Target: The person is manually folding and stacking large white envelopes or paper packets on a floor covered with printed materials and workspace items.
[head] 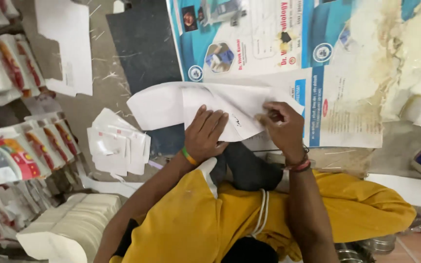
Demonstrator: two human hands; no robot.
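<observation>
Fingers [209, 122] flat on white paper sheet [205, 104], long axis left-right.

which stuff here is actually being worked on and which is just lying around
In use: white sheet under the left hand, its edge pinched by the right hand; poster beneath it.

Lying about: small folded pile, white stack, printed packets, loose sheet.
</observation>
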